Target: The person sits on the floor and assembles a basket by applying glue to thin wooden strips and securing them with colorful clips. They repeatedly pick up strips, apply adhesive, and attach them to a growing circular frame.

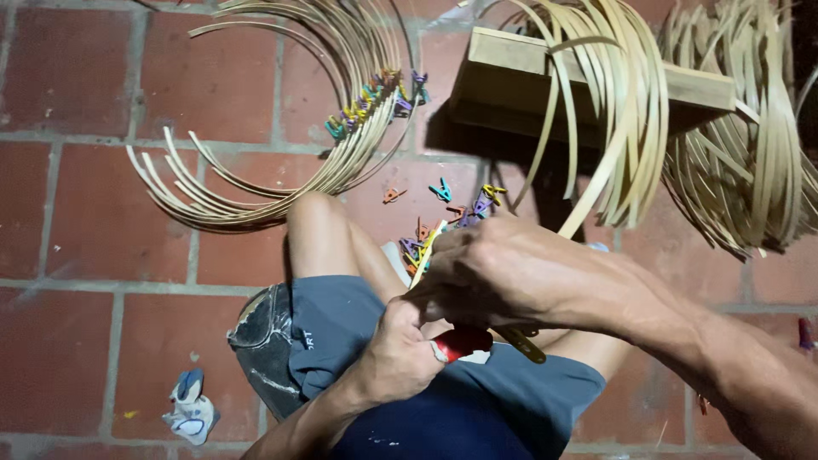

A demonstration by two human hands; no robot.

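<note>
My left hand [400, 349] is closed around a tool with a red handle [460, 341] held over my lap. My right hand [494, 268] lies just above it and pinches a thin pale bamboo strip [423, 255] that rises up to the left. Another strip [588, 204] runs from under my right hand up to a hanging bundle of strips [626, 111]. The tool's working end is hidden by my hands.
A curved bunch of strips held by small coloured clips [375, 102] lies on the red brick floor [77, 213]. More loose clips [452, 204] lie near my knee. A wooden block [511, 77] stands at the top, a large pile of strips [750, 153] at the right, and crumpled scraps [189, 409] at the lower left.
</note>
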